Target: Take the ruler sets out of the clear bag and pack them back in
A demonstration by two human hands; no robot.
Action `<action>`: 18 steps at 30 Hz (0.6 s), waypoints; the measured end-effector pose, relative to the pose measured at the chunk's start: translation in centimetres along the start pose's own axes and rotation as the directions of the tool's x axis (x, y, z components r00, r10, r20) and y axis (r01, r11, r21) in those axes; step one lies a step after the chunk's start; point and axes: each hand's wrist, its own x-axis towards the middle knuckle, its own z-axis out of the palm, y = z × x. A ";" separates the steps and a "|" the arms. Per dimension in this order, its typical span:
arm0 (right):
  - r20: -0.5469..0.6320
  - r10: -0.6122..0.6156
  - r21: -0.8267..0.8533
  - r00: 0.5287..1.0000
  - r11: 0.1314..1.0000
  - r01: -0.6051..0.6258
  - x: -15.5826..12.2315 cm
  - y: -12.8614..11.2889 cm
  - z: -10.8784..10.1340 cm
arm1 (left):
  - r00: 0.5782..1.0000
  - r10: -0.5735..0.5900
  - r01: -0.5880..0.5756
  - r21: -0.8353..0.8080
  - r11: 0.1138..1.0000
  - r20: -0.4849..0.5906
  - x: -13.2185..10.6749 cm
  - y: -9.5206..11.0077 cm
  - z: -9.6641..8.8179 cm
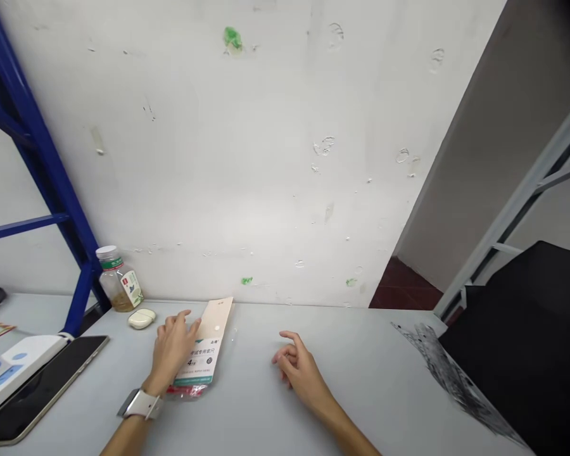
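Observation:
A packaged ruler set (199,358) lies on the grey table, a flat card pack with Chinese print, a teal band and red at its lower end in clear film. My left hand (173,345), with a watch (140,404) on its wrist, rests at the pack's left edge, partly over it. Its fingers are spread and grip nothing that shows. To the right of the pack, my right hand (300,367) is held over the bare tabletop. Its index finger is stretched out while the other fingers bend loosely, with nothing visible in them.
By the wall stand a clear jar (118,278) with a white lid and a cream oval case (141,318). A phone (38,386) lies beside a white power strip (16,367) at left. A black object (522,342) covers the right side. A blue frame (47,145) rises at left.

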 end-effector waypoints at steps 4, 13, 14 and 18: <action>-0.062 0.007 0.057 0.998 0.998 -0.003 0.2 0.3 0.0 | 0.995 0.011 -0.014 0.037 0.999 0.102 -0.3 0.3 0.8; -0.140 0.065 0.138 0.988 0.989 -0.046 1.0 1.2 -1.3 | 0.907 0.235 -0.149 -0.255 0.955 0.350 -3.8 3.3 4.4; -0.152 0.067 0.140 0.986 0.989 -0.046 1.2 1.3 -1.5 | 0.884 0.297 -0.170 -0.344 0.924 0.361 -4.3 3.6 4.7; -0.162 0.059 0.141 0.985 0.989 -0.036 1.6 1.4 -1.9 | 0.821 0.419 -0.248 -0.419 0.873 0.388 -6.2 4.4 5.6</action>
